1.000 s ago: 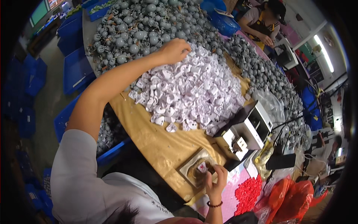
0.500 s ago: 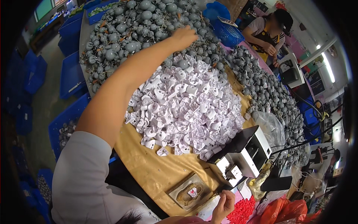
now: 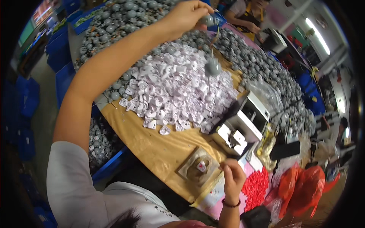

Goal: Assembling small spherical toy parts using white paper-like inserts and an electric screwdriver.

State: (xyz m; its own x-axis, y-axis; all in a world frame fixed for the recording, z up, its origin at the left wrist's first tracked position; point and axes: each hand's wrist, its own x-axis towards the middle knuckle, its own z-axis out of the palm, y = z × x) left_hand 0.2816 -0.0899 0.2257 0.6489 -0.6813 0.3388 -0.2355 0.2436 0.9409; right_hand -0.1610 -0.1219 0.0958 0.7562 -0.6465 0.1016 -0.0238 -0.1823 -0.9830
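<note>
Far: in the left hand (image 3: 184, 17) a grey ball (image 3: 207, 20) is pinched, a second ball (image 3: 213, 67) hung below it on an upright strand (image 3: 212, 50); near: a square block (image 3: 187, 169) is set well apart, just left of the right hand (image 3: 232, 176), whose grip cannot be judged

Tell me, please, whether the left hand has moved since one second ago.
Yes: against the heap of white parts, the left hand has moved farther up the view.
</note>
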